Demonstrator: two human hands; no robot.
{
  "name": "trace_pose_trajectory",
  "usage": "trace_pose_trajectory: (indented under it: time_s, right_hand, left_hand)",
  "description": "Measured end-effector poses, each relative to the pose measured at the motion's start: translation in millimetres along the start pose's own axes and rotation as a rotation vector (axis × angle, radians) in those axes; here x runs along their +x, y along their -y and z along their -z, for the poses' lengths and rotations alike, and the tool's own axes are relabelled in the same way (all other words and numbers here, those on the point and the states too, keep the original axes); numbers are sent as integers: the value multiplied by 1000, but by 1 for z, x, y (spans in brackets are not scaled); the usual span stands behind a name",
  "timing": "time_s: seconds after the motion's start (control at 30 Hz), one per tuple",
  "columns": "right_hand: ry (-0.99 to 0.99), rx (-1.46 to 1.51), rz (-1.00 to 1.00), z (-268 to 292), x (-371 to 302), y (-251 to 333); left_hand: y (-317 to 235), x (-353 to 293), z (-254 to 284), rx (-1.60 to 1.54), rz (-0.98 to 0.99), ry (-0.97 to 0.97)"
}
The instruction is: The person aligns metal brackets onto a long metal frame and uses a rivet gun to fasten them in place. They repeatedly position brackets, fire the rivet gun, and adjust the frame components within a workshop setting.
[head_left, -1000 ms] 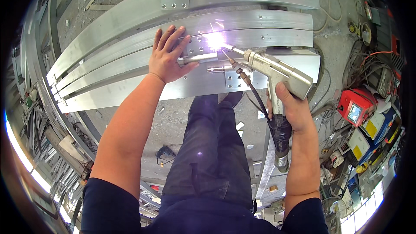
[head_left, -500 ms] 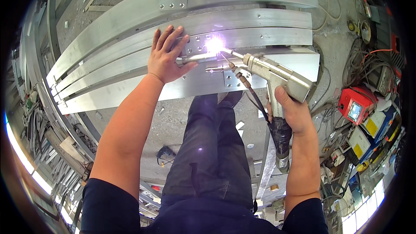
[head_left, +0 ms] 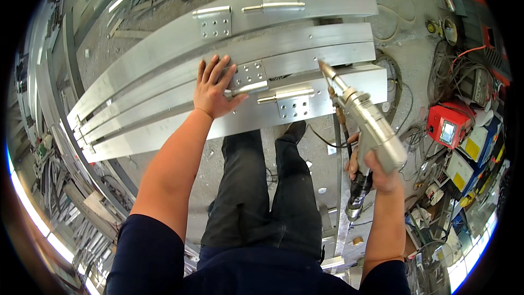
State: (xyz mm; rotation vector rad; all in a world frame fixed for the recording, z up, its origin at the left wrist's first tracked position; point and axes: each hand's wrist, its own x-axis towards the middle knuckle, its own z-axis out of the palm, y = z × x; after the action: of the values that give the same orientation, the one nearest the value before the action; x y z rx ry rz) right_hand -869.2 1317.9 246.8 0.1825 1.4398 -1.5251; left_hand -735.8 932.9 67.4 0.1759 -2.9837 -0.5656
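Navy short sleeves, dark trousers, bare forearms and bare hands (head_left: 214, 94).
The shirt (head_left: 245, 270) is a plain deep navy, almost black in its folds, with the left sleeve (head_left: 147, 246) and right sleeve (head_left: 388, 276) loosely cut and ending around the elbows in simple straight hems; below it come full-length trousers (head_left: 237, 207) in charcoal grey, roomy through the legs, creased, faded to a paler grey in patches over the thighs, with a darker upright streak on the left thigh, whether fold or mark cannot be told, and a dark shoe (head_left: 296, 130) showing beyond the right trouser cuff.
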Motion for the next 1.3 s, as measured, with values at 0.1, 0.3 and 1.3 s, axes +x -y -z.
trace_pose_trajectory:
  time_s: [0.1,0.3,1.3]
  right_hand:
    - [-234,-162,-119,-20,-17,-2]
    - [-352,330,-62,-83,-96,-42]
    - [-448,-535,142,-385,1,-133]
  left_hand:
    - [-2,3,1,25,15,37]
    - [-2,-3,-5,-22,-7,44]
    - [-46,164,49,469,-622,898]
